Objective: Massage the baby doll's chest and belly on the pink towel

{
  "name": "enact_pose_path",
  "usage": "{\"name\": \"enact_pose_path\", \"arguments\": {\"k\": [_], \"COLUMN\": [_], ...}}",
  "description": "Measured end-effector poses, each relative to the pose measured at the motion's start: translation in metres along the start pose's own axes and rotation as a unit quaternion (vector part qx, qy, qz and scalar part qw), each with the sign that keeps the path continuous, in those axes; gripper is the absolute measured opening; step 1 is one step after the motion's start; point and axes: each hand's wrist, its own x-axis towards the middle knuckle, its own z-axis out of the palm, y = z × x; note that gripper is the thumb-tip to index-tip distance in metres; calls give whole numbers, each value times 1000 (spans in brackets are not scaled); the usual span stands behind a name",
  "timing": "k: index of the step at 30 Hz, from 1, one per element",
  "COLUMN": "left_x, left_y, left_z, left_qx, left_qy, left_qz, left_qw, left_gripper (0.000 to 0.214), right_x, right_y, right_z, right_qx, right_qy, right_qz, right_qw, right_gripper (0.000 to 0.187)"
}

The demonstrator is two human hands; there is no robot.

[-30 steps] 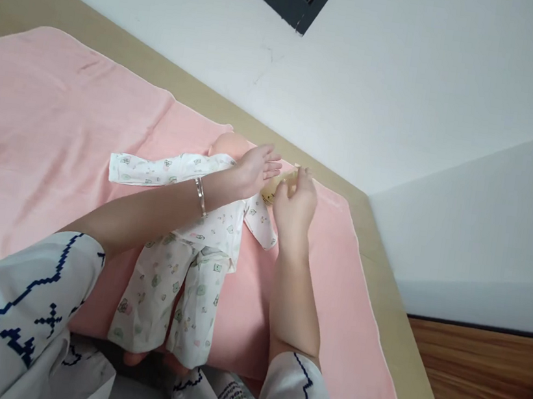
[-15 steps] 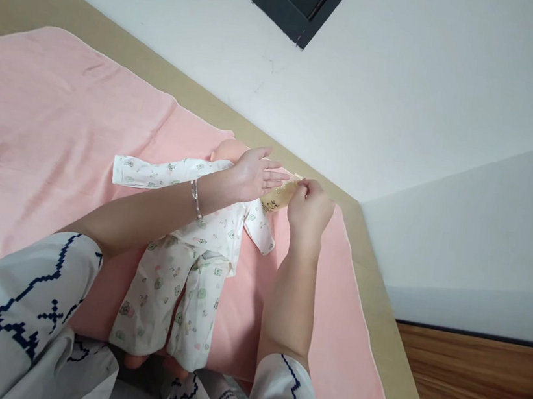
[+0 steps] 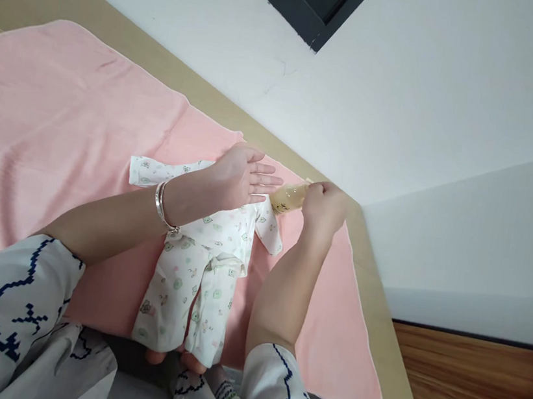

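A doll in white printed pajamas (image 3: 217, 239) lies on its back on a pink blanket (image 3: 125, 115), its feet (image 3: 155, 357) toward me. My left hand (image 3: 239, 179) is held open above the doll's upper body, palm turned up and fingers stretched to the right. It hides the doll's head. My right hand (image 3: 324, 210) is closed around the right end of a translucent yellow bottle (image 3: 289, 198) with dark printed marks. The bottle lies nearly sideways, its other end close to my left fingertips. Whether they touch I cannot tell.
Under the blanket is a tan board-like surface (image 3: 382, 365) along a white wall (image 3: 407, 100). A dark framed panel (image 3: 316, 3) is set in the wall. Brown wood-grain boards (image 3: 482, 385) lie at the lower right.
My left hand has shifted slightly left over the doll, its palm still up. My right hand and the bottle have moved a little right, widening the gap between the hands. The view has shifted slightly.
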Motion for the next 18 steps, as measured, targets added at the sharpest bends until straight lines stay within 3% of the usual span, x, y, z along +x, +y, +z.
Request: {"name": "enact_pose_path", "arguments": {"k": [3, 7, 9, 12, 14, 18], "left_x": [-7, -17, -23, -32, -39, -59], "left_y": [0, 1, 5, 20, 34, 59], "left_z": [-5, -6, -3, 8, 18, 32], "left_qx": [15, 128, 128, 22, -91, -329], "left_qy": [11, 99, 112, 90, 92, 96], "left_qz": [22, 53, 59, 26, -25, -91], "left_qw": [1000, 985, 984, 995, 991, 935], "left_gripper": [69, 66, 64, 61, 56, 47], "right_x": [1, 1, -8, -36, -61, -102], "right_y": [6, 13, 10, -6, -20, -39], "right_z": [2, 3, -1, -11, -17, -21], "right_qx": [8, 53, 78, 137, 188, 213], "right_qy": [-7, -34, -24, -1, 4, -41], "right_qz": [-4, -47, -65, -109, -185, -391], "right_qw": [1000, 997, 995, 985, 965, 895], "right_gripper": [31, 40, 46, 51, 51, 53]}}
